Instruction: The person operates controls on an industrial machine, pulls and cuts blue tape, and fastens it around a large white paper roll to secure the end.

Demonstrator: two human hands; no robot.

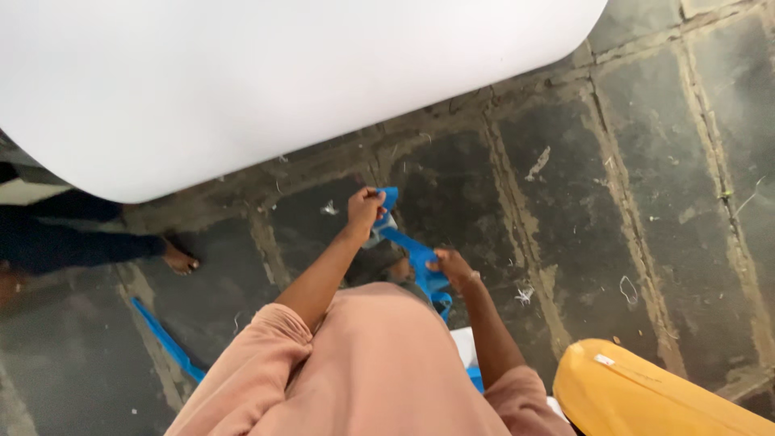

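- left hand (365,207) closed on upper end of blue strap (416,258), held above the dark tiled floor (646,202).
- right hand (452,266) pinches strap lower down; strap runs taut between the hands.
- white roll (242,73) above.
- yellow thing (638,396) lower right.
- another person's foot (179,260) left.

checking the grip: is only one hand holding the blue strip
No, both the left hand and the right hand grip the blue strip.

A yellow padded package (646,396) with a small white label (605,360) lies bottom right.
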